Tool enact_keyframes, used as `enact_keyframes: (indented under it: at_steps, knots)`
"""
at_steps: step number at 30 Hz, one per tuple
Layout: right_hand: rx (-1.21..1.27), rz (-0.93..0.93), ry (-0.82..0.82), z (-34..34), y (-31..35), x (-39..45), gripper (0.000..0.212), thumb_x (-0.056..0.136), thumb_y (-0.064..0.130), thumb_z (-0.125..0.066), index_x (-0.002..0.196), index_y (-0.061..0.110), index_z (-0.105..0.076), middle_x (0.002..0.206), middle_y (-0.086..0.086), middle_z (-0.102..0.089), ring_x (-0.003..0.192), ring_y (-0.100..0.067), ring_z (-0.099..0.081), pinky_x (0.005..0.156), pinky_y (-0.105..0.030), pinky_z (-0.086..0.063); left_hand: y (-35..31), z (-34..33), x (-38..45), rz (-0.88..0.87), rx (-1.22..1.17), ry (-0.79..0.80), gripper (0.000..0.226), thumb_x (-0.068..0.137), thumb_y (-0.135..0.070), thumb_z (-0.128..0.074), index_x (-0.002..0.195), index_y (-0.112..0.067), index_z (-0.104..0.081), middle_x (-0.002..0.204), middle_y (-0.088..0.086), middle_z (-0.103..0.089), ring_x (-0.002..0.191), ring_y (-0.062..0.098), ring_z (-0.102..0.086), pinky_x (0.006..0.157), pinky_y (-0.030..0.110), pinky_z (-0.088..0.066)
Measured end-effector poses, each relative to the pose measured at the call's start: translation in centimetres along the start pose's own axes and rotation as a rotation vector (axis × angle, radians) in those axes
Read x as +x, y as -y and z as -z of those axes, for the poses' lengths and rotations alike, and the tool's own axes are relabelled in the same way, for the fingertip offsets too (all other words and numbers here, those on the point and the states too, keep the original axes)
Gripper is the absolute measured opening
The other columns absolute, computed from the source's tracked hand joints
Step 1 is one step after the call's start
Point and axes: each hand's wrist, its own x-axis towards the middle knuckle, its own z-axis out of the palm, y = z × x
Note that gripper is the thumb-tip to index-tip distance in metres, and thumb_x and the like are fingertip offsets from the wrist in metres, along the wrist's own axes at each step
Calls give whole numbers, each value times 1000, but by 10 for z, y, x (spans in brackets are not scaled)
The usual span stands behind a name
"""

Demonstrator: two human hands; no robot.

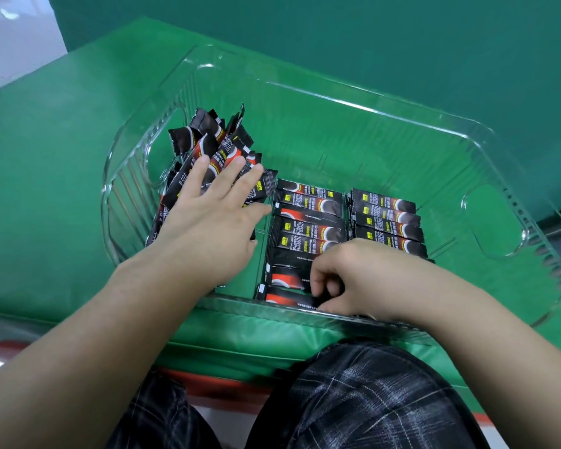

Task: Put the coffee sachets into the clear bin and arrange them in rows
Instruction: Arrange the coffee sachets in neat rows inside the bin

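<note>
Plaid trousers (353,400) fill the nearest part of the view, the person's knees against the green bench (46,189). Just beyond them, at the near wall of the clear bin (486,134), the right hand (363,280) has its fingers curled in a pinch on the nearest sachet (292,299) of the middle row (305,234), apparently seating it at the end of that line. That row holds about nine sachets laid flat and overlapping. To its right, a shorter row (386,220) shows four sachets, with any nearer ones hidden under the right wrist.

Farther and to the left, the left hand (211,218) lies flat with fingers straight and spread, pressing on the loose pile (208,147) of unsorted sachets at the bin's left end. The pile is too jumbled to count; roughly ten or more.

The step in hand looks like building the rows from that pile. The next move likely calls for drawing one sachet out from under the left hand, turning it to lie across like the others, and starting a third row or extending the right one.
</note>
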Motion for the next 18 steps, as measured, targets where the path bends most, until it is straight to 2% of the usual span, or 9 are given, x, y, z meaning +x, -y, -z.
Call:
enact_keyframes:
  at_steps: [3, 7, 12, 15, 18]
  knots:
    - [-52, 30, -6, 0, 1, 1, 12, 79, 31, -67, 80, 33, -56, 69, 13, -55, 60, 1, -46, 65, -25, -46, 0, 0, 0, -2, 9, -4, 54, 98, -49, -33, 149, -39, -17, 159, 1, 20, 145, 19, 23, 111, 51, 19]
    - [-86, 30, -7, 0, 2, 1, 7, 80, 34, -66, 83, 32, -59, 66, 14, -50, 60, 1, -44, 63, -24, -44, 0, 0, 0, -3, 15, 2, 54, 99, -48, -33, 149, -39, -16, 159, 1, 20, 145, 20, 23, 112, 52, 18]
    - [-86, 10, -25, -2, 1, 1, 9, 79, 36, -66, 85, 30, -63, 65, 13, -50, 64, -5, -49, 63, -25, -44, 0, -1, 0, -5, 15, -5, 54, 99, -48, -33, 149, -39, -17, 159, 1, 19, 145, 20, 22, 112, 52, 18]
    - [-36, -1, 3, 1, 1, 0, 9, 78, 36, -69, 82, 31, -62, 67, 12, -56, 60, -3, -49, 63, -23, -45, 0, -2, 1, -7, 25, -9, 55, 98, -49, -33, 149, -39, -17, 159, 1, 19, 145, 20, 22, 112, 52, 18]
    - [118, -41, -22, 14, -2, 4, 14, 76, 34, -74, 77, 31, -61, 70, 10, -60, 56, 1, -49, 57, -14, -41, 1, -2, 1, -2, 21, -8, 55, 98, -49, -33, 150, -39, -17, 159, 1, 20, 145, 20, 22, 112, 51, 18]
